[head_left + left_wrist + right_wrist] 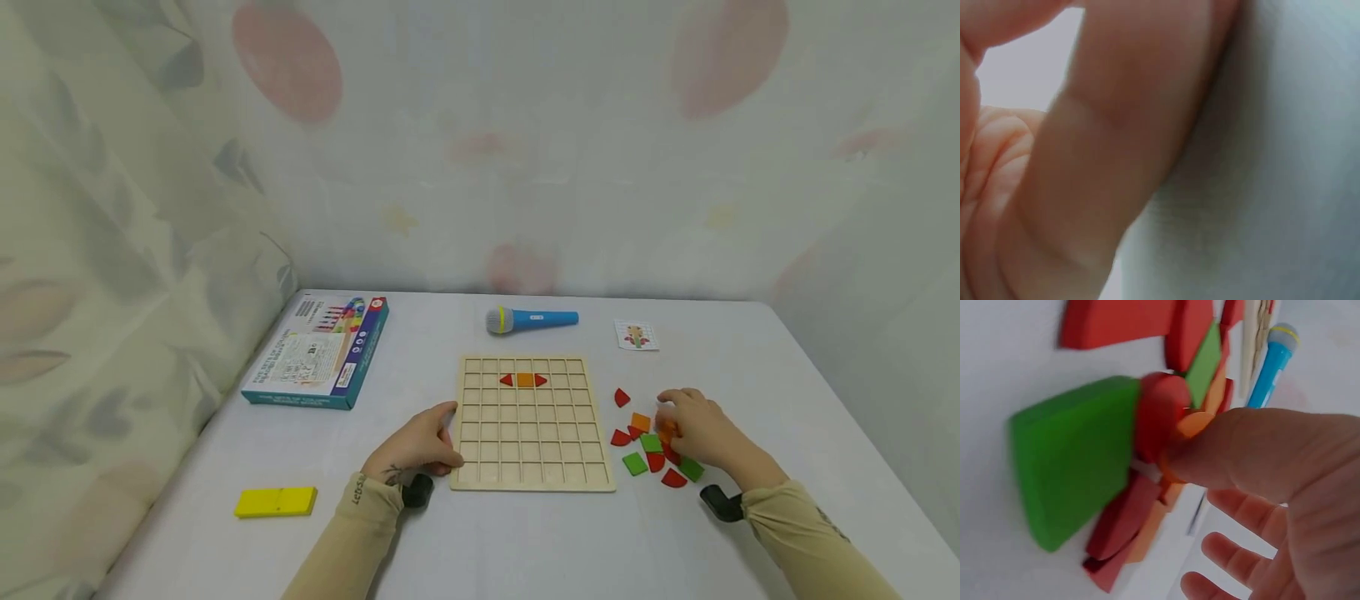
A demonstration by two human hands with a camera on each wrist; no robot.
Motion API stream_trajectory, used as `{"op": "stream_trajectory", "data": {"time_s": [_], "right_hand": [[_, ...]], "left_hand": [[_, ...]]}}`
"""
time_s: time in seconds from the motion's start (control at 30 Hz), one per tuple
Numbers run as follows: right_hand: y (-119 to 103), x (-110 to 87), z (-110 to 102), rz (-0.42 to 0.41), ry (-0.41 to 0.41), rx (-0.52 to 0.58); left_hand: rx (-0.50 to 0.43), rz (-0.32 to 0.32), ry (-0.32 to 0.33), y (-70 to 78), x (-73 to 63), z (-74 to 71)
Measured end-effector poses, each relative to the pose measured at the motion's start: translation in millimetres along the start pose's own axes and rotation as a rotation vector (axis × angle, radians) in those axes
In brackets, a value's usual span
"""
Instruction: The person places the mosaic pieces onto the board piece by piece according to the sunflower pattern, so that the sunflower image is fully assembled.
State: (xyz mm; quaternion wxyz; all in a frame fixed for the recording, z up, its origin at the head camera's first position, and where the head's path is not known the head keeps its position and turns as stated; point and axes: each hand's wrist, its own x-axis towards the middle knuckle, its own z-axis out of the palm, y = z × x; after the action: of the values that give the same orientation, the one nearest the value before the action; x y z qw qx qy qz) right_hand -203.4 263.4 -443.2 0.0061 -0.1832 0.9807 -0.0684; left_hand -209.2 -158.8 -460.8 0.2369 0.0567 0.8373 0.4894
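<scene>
At the left edge of a wooden grid board (520,433), my left hand (412,446) rests with thumb and forefinger spread apart, their tips at the rim. Two red pieces (507,380) flank an orange square (525,380) in an upper row of the board. My right hand (708,433) is over a loose pile right of the board. In the right wrist view its thumb lies against an orange piece (1194,425), pinching it, the forefinger hidden. Around it are a green piece (1079,456), red wedges (1157,412) and more orange pieces. The left wrist view shows mostly blurred fingers.
A toy microphone (536,320) lies behind the board, with a small picture card (636,335) to its right. At the back left is a flat game box (315,350). A yellow case (276,502) lies at the front left. Curtains border the table (525,542).
</scene>
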Motion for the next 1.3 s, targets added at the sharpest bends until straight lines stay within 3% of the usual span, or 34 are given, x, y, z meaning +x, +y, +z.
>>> {"op": "stream_trajectory", "data": {"time_s": [0.13,0.3,0.57,0.73,1.0,1.3], "right_hand": [[-1.6,-0.9,-5.8,-0.018,0.008,0.078],[-17.4,3.7,-23.5,-0.025,0.037,0.342],[-71.9,46.1,-21.7,0.171,0.07,0.875],[-107.0,75.4,-5.2,0.279,0.095,1.088],[-133.3,109.0,27.0,0.405,0.095,1.116],[-142.4,118.2,44.1,0.462,0.105,1.027]], "left_hand": [[-0.014,0.001,-0.006,-0.6,0.3,-0.1],[-0.064,-0.028,-0.02,-1.2,0.5,0.1],[-0.114,-0.038,-0.021,-2.8,-3.0,2.6],[-0.126,-0.051,-0.025,-4.6,-5.2,4.4],[-0.12,-0.051,-0.028,-6.0,-5.5,3.6],[-0.102,-0.052,-0.032,-2.4,-6.5,3.4]]}}
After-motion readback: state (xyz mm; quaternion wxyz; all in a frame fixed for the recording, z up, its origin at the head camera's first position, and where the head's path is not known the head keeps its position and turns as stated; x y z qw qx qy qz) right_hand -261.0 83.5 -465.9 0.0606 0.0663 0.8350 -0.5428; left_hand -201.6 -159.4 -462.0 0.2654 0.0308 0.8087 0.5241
